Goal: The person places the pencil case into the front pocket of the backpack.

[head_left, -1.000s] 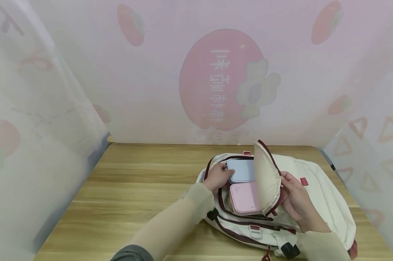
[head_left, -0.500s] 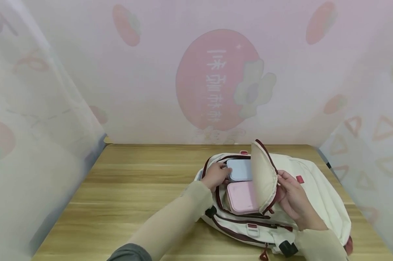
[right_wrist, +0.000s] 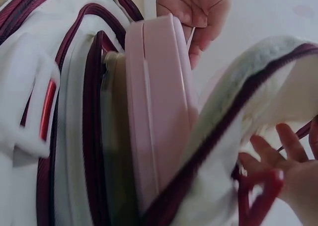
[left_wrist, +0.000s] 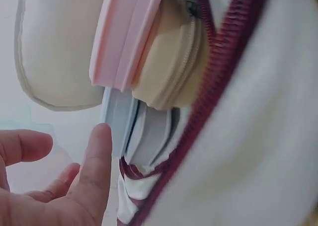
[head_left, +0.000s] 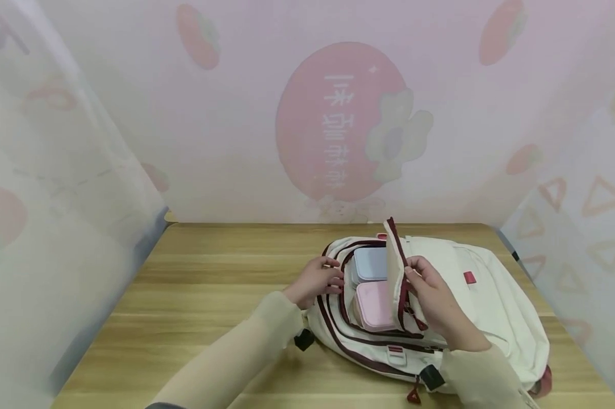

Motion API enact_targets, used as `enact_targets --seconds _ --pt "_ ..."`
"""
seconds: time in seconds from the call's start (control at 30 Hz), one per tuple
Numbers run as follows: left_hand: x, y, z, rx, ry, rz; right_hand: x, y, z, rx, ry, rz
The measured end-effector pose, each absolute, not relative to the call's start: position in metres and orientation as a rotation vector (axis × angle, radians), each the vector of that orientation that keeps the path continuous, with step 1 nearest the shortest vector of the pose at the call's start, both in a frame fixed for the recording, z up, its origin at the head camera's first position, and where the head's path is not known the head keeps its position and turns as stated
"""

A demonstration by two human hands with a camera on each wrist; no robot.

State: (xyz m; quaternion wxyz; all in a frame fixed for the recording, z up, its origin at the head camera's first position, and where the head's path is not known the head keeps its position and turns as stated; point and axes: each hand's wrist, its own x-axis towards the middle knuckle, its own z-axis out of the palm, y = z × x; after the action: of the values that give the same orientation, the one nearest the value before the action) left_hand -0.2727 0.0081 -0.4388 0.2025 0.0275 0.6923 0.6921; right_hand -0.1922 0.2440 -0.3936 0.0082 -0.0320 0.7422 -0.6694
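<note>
A cream backpack (head_left: pixel 496 318) with dark red zips lies on the table, its front pocket open. My right hand (head_left: pixel 435 298) pinches the zipped edge of the pocket's flap (head_left: pixel 394 272) and holds it up. Inside the pocket sit a pink box (head_left: pixel 373 307) and a light blue box (head_left: pixel 370 264), partly hidden by the flap. My left hand (head_left: pixel 317 279) is beside the pocket's left edge, fingers spread and nothing in its grasp. In the left wrist view a fingertip overlaps the blue box (left_wrist: pixel 119 119). A beige zipped pouch (left_wrist: pixel 166 62) lies under the pink box.
The wooden table (head_left: pixel 210 295) extends to the left of the backpack. Printed curtains (head_left: pixel 235 142) stand behind it and along both sides. A white buckle (head_left: pixel 396 355) and a red zip pull (head_left: pixel 413 395) hang on the backpack's near side.
My left hand has let go of the blue box and drawn back left to the pocket's edge. My right hand has moved left, bringing the flap more upright over the boxes.
</note>
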Motion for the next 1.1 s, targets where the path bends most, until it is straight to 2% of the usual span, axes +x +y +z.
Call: enact_targets --seconds 0.37,0.6,0.8,1.1 --pt "-0.266 -0.016 -0.438 0.068 1.919 1.962 -0.203 0.212 -0.403 -0.383 2.983 -1.378" --pt "-0.26 -0.029 -0.436 0.044 1.964 1.937 -0.208 0.193 -0.424 -0.416 3.116 -0.984" --pt "-0.259 -0.042 -0.439 0.01 1.971 1.981 -0.221 0.193 -0.435 -0.532 3.193 -0.842" --pt "-0.259 -0.051 -0.445 -0.009 1.966 1.988 -0.246 0.217 -0.438 -0.59 3.175 -0.795"
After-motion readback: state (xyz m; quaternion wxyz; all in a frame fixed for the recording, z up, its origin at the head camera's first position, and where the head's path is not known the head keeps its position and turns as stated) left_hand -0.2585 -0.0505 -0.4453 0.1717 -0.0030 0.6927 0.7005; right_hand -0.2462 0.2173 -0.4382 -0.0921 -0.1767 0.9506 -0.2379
